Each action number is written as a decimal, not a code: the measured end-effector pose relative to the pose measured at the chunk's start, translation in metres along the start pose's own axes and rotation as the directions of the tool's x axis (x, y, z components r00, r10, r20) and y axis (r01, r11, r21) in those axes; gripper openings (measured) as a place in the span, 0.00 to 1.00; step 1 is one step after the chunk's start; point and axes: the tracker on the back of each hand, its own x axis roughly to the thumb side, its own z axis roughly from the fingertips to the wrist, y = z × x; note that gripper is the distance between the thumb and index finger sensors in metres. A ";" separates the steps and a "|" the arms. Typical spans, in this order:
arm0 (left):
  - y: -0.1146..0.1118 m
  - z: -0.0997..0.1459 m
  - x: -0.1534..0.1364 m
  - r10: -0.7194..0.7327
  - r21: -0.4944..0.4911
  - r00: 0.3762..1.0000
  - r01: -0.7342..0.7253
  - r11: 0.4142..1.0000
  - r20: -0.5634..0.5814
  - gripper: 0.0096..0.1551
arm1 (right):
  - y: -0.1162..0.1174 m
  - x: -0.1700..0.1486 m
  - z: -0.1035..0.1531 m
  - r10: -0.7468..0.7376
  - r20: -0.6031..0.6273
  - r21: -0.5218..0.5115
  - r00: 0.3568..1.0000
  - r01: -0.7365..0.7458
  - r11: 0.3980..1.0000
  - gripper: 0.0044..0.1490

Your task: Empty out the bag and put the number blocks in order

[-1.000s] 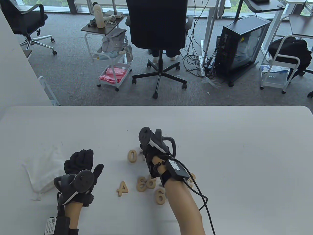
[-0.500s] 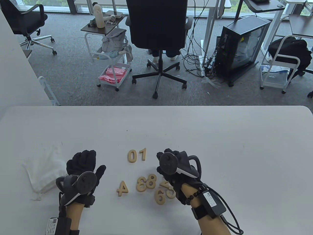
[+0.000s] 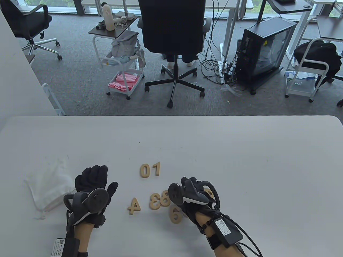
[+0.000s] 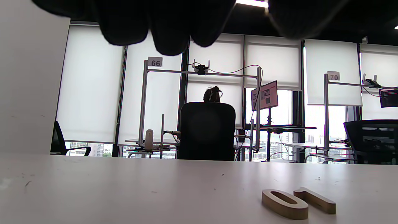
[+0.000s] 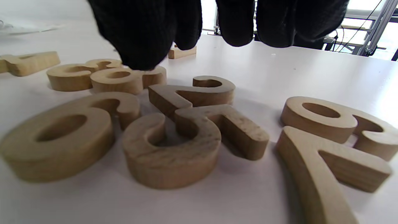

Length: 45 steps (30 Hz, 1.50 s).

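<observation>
With 0 (image 3: 145,170) and 1 (image 3: 156,168) placed, right hand (image 3: 193,197) hovering, grasping nothing, over 2 (image 5: 199,93); pinch needed, probably.

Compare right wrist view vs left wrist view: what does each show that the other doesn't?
Right wrist view only: the loose pile under the right hand, with the 2 block, 5 block, 6 block, 7 block and 9 block.

Left wrist view only: the 0 block beside the 1 block, seen whole, plus a person seated behind a black chair.

Both: the white table and gloved fingers hanging in from the top edge, holding nothing.
</observation>
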 end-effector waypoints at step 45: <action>0.004 0.002 -0.004 0.014 0.013 1.000 -0.014 1.000 -0.017 0.45 | 0.016 0.001 -0.020 0.046 0.013 0.024 0.999 -0.046 0.999 0.48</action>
